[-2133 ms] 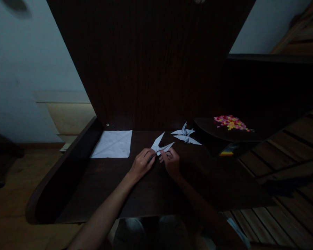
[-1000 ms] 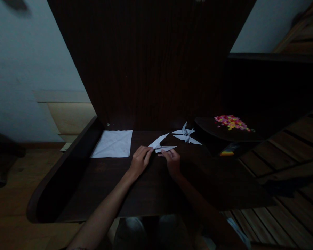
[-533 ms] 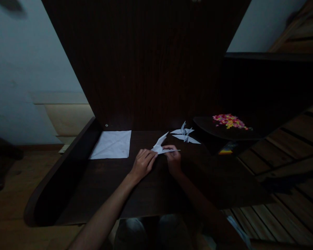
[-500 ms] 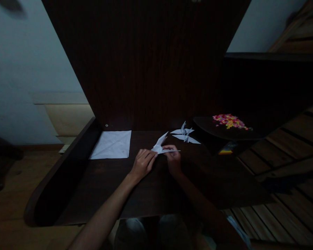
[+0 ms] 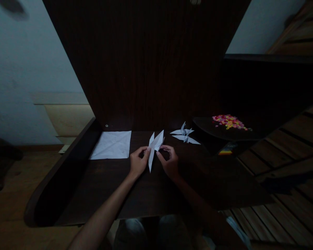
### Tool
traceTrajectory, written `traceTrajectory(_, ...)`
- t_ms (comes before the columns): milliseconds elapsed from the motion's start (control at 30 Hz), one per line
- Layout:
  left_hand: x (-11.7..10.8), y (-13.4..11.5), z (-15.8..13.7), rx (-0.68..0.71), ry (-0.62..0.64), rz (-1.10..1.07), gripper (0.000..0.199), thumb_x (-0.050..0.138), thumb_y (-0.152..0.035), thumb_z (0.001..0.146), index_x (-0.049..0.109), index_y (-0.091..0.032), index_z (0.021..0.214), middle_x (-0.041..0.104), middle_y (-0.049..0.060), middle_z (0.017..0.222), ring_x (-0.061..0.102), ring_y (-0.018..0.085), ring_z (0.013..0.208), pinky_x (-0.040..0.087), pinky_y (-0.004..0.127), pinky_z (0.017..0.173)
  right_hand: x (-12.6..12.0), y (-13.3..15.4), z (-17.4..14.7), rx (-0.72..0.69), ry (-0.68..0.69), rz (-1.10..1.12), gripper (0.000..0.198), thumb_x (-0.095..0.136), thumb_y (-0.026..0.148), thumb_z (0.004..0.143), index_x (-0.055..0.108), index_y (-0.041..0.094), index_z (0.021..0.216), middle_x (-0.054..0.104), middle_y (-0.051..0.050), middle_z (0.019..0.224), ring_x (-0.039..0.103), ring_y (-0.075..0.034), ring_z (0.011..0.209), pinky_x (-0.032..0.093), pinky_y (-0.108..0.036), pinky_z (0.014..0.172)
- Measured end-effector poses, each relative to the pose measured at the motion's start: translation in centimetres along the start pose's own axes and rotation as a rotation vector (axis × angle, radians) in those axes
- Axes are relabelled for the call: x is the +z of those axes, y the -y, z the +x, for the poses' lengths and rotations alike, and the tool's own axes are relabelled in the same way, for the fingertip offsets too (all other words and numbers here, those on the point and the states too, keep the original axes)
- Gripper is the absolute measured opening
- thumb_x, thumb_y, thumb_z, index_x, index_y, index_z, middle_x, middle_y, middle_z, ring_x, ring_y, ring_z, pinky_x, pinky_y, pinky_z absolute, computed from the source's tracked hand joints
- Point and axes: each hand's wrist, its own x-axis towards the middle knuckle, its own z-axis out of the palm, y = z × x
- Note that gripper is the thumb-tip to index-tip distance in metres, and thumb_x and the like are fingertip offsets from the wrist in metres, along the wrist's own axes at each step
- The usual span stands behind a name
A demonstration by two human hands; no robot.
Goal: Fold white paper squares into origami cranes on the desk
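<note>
A white folded paper crane (image 5: pixel 152 147) is held between both hands above the dark desk (image 5: pixel 106 187). My left hand (image 5: pixel 139 161) pinches its left side between thumb and fingers. On the other side, my right hand (image 5: pixel 169 160) is closed on the paper, thumb in front and fingers partly hidden behind. One long point of the crane hangs down toward me, and others stick up and away. Behind and to the right lie two more white paper cranes (image 5: pixel 186 139), close together. A square white sheet of paper (image 5: pixel 112 144) with crease lines lies flat at the left.
Small pink, red and yellow pieces (image 5: pixel 231 121) are heaped on a curved dark shelf (image 5: pixel 206 126) at the right. Below it sits an object with a yellow-red stripe (image 5: pixel 225 151). A raised side panel (image 5: pixel 59 173) bounds the desk's left; a tall dark board (image 5: pixel 146 69) rises behind.
The paper crane has been turned in my hands, so a long point that pointed right now points down toward me. My left hand has shifted its hold and shows its thumb.
</note>
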Motion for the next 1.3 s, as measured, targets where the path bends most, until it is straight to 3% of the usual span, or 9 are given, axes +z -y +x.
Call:
traceTrajectory(200, 0.0, 0.0, 0.3, -0.145, 0.035, -0.174, 0.025, 0.064, -0.038, 0.080, 0.070, -0.015, 0.086, 0.072, 0.003, 0.079, 0.066, 0.016, 0.071, 0.051, 0.025, 0.065, -0.6, 0.1, 0.4, -0.265, 0.110, -0.204, 0.021, 0.063, 0.024, 0.082, 0.065, 0.023, 0.103, 0.068, -0.008, 0.105, 0.058, -0.025, 0.110, 0.044, -0.046, 0.099)
traceTrajectory(367, 0.0, 0.0, 0.1, -0.159, 0.064, -0.201, 0.023, 0.065, -0.038, 0.080, 0.070, -0.016, 0.087, 0.072, 0.003, 0.081, 0.066, 0.016, 0.074, 0.051, 0.025, 0.067, -0.4, -1.0, 0.3, -0.305, 0.092, -0.290, 0.031, 0.062, 0.026, 0.084, 0.058, 0.019, 0.114, 0.064, -0.012, 0.116, 0.057, -0.024, 0.115, 0.047, -0.043, 0.098)
traceTrajectory(667, 0.0, 0.0, 0.1, -0.130, 0.092, -0.169, 0.021, 0.063, -0.036, 0.082, 0.070, -0.016, 0.087, 0.071, 0.003, 0.081, 0.065, 0.017, 0.074, 0.051, 0.026, 0.068, -0.5, -1.3, 0.2, -0.199, 0.057, -0.300, 0.021, 0.065, 0.032, 0.082, 0.060, 0.020, 0.098, 0.070, -0.007, 0.089, 0.066, -0.022, 0.088, 0.051, -0.038, 0.084)
traceTrajectory(833, -0.1, -0.4, 0.1, -0.079, 0.083, -0.106, 0.020, 0.062, -0.035, 0.083, 0.069, -0.016, 0.087, 0.071, 0.003, 0.081, 0.065, 0.016, 0.075, 0.051, 0.026, 0.069, -0.2, -1.0, 0.4, 0.048, 0.120, -0.095, 0.017, 0.063, 0.034, 0.081, 0.061, 0.020, 0.090, 0.069, -0.002, 0.073, 0.066, -0.019, 0.069, 0.051, -0.032, 0.069)
traceTrajectory(967, -0.2, -0.4, 0.0, -0.043, 0.097, -0.053, 0.020, 0.061, -0.034, 0.084, 0.069, -0.017, 0.089, 0.070, 0.003, 0.081, 0.064, 0.016, 0.074, 0.050, 0.026, 0.070, 0.0, -1.1, 0.9, 0.229, 0.169, 0.140, 0.018, 0.063, 0.037, 0.078, 0.062, 0.019, 0.078, 0.069, -0.003, 0.072, 0.066, -0.019, 0.069, 0.051, -0.028, 0.062)
traceTrajectory(1200, -0.2, -0.5, -0.1, 0.000, 0.123, 0.009, 0.019, 0.060, -0.033, 0.085, 0.068, -0.017, 0.089, 0.069, 0.002, 0.080, 0.063, 0.016, 0.074, 0.049, 0.026, 0.069, 0.0, -0.6, 0.8, 0.262, 0.172, 0.169, 0.023, 0.063, 0.041, 0.077, 0.059, 0.019, 0.071, 0.062, -0.001, 0.065, 0.060, -0.016, 0.063, 0.047, -0.026, 0.056)
traceTrajectory(1300, -0.2, -0.6, -0.1, -0.004, 0.141, 0.004, 0.018, 0.060, -0.034, 0.085, 0.067, -0.017, 0.089, 0.068, 0.002, 0.078, 0.063, 0.016, 0.072, 0.049, 0.026, 0.068, 0.1, -0.8, 0.7, 0.232, 0.088, 0.177, 0.019, 0.064, 0.037, 0.077, 0.057, 0.020, 0.079, 0.062, -0.001, 0.070, 0.061, -0.016, 0.067, 0.049, -0.026, 0.060)
